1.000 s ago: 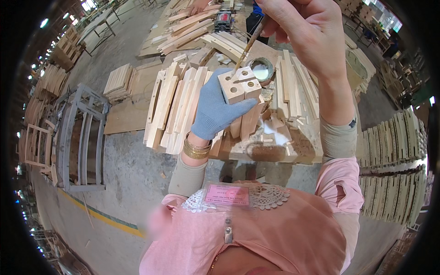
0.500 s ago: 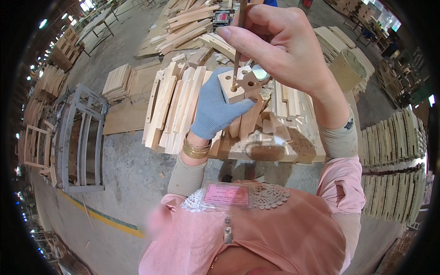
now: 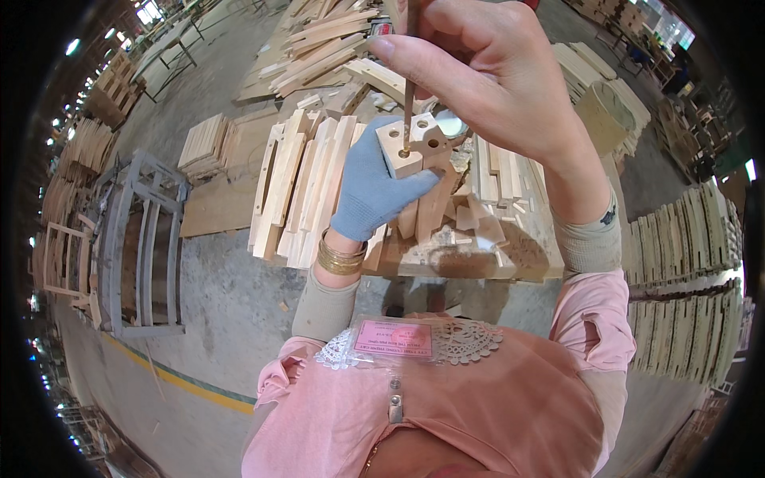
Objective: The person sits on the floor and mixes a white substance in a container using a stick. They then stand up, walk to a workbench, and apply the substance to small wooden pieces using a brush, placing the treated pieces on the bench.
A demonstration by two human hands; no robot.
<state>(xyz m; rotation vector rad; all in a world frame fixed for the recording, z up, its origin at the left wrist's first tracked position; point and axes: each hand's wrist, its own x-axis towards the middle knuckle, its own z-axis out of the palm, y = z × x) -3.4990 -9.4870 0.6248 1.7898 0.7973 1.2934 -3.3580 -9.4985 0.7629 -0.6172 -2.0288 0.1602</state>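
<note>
Around the bench (image 3: 526, 267), a concrete floor (image 3: 223, 279) is spreading out, a yellow-and-green line (image 3: 203, 388) crossing its near left. Slatted stacks (image 3: 677, 239) are standing right, a metal frame (image 3: 116, 263) is standing left, and lamps (image 3: 73, 44) are glowing far left. The bench is looking crowded: strips (image 3: 299, 183) are lying packed on its left, more are lying on its right, and offcuts (image 3: 462, 238) are littering its near side. A loose heap (image 3: 327, 48) of wood is lying beyond.

The bare right hand (image 3: 494, 88) is hanging over the far side, pinching a stick (image 3: 409, 103) between thumb and fingers. The gloved left hand (image 3: 370, 187) is gripping the blocks (image 3: 406, 167) near the middle of the bench, drilled ends up; whether they are touching it, I cannot tell. Just beyond, a pot (image 3: 451, 126) is partly showing behind the right hand, which could be knocking it by dipping too low.

The stick is reaching the nearest hole (image 3: 405, 154), its depth not showing. Because the pinch is sitting high, a small wobble could be sending the tip astray. If the left grip is slackening, the blocks could be sliding apart. Shadow is also darkening their right part, making the holes there harder to see.
</note>
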